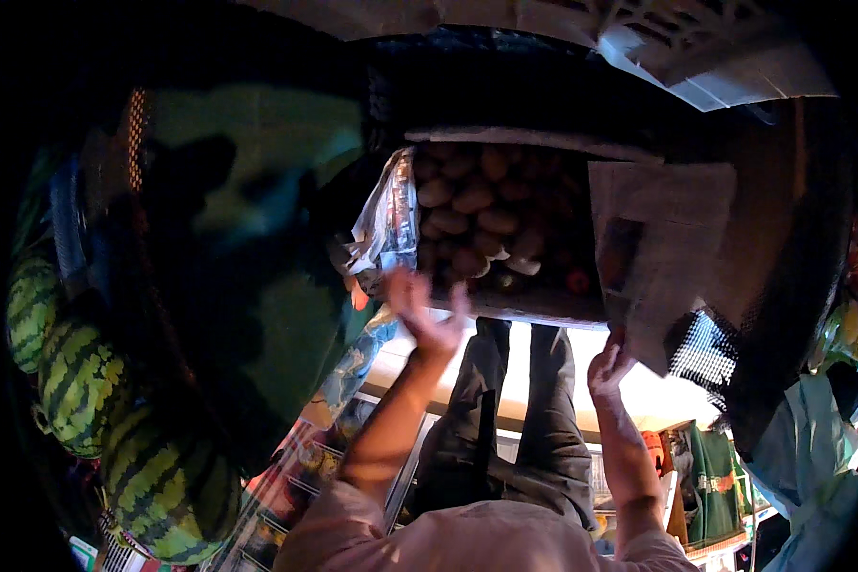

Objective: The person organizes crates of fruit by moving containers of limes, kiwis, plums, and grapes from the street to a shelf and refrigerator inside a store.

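A box of brown oval produce (474,196), its kind unclear in the dim light, lies before me. Its near rim (529,313) catches some light. My left hand (429,311), blurred, is raised by the box's near left corner with fingers apart and nothing in it. Crumpled printed wrapping (399,214) hangs over the left side, just beyond that hand. At the near right corner, my right hand (610,366) has curled fingers against the lower end of a cardboard flap (668,229). Shadow hides its fingertips, so a grip on the flap cannot be made out.
Several striped watermelons (168,479) line the left side, beside a large dark green surface (279,322). A pale plastic crate (686,64) overhangs the far right. Black mesh (708,354) lies beside the flap. A light blue plastic bag (804,443) hangs at right.
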The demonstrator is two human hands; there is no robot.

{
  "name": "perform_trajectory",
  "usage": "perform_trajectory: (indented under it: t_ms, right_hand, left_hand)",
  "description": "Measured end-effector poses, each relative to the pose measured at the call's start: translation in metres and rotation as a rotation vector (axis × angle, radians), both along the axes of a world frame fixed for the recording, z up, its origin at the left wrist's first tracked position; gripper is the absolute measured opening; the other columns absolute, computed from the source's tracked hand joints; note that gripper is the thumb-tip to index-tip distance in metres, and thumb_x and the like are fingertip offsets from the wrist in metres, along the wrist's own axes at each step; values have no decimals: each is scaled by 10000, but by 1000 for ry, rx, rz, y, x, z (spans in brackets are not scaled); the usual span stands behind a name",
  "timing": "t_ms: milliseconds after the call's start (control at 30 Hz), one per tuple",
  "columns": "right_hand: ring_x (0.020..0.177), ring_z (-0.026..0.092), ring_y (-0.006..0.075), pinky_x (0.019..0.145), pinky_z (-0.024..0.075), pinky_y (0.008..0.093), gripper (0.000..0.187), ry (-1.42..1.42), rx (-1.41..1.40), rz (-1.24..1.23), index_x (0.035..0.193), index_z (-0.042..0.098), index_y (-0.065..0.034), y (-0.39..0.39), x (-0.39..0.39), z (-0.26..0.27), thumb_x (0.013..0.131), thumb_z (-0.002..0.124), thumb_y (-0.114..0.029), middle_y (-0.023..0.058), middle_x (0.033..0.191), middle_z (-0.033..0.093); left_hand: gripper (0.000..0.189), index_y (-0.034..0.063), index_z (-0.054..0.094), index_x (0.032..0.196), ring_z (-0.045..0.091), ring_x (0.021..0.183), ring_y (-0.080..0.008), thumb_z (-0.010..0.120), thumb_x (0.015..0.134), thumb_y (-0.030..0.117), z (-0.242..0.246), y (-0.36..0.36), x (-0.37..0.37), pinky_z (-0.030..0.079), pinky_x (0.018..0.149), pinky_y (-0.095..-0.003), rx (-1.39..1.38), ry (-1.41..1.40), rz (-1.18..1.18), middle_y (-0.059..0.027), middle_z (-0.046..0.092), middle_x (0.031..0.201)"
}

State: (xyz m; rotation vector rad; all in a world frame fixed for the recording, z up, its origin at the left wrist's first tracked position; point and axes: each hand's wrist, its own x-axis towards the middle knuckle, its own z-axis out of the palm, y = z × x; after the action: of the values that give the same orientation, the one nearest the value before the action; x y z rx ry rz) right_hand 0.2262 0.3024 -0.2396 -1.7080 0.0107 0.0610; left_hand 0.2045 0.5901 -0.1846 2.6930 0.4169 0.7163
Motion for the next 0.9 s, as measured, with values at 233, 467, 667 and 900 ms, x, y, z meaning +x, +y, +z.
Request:
perform_trajectory:
  t_ms: [233, 467, 667, 900]
  right_hand:
    - [1319, 330, 415, 1052, 337, 495, 551, -98, -475, 863, 1222, 558, -58, 113, 37, -3, 672, 593, -45, 213, 1429, 343]
    - [1305, 314, 406, 1071, 291, 515, 459, -80, -547, 930, 1196, 551, -67, 136, 32, -35, 787, 627, -260, 223, 1349, 389]
    - [1260, 381, 393, 1029, 321, 522, 473, -224, -698, 634, 1216, 538, -38, 57, 29, -68, 808, 607, -267, 219, 1332, 426]
    - [1249, 391, 430, 972, 364, 545, 514, -79, -1094, 554, 1273, 520, -82, 8, 59, -63, 809, 558, -301, 226, 1357, 418]
  left_hand:
    - [447, 46, 526, 1173, 581, 959, -350, 722, 777, 112, 14, 142, -55, 442, 839, -406, -296, 589, 275, -181, 616, 1039]
    - [432, 67, 536, 1176, 612, 890, -351, 712, 789, 142, 64, 98, 30, 485, 750, -396, 174, 235, -31, -183, 644, 976]
    - [656, -41, 449, 1282, 532, 1134, -330, 767, 757, 191, 39, 137, 3, 420, 950, -374, -361, 781, 269, -216, 553, 1212]
    - [358, -6, 645, 850, 605, 575, -265, 600, 884, 347, 63, 117, 65, 485, 546, -379, -332, 768, -58, -143, 617, 643]
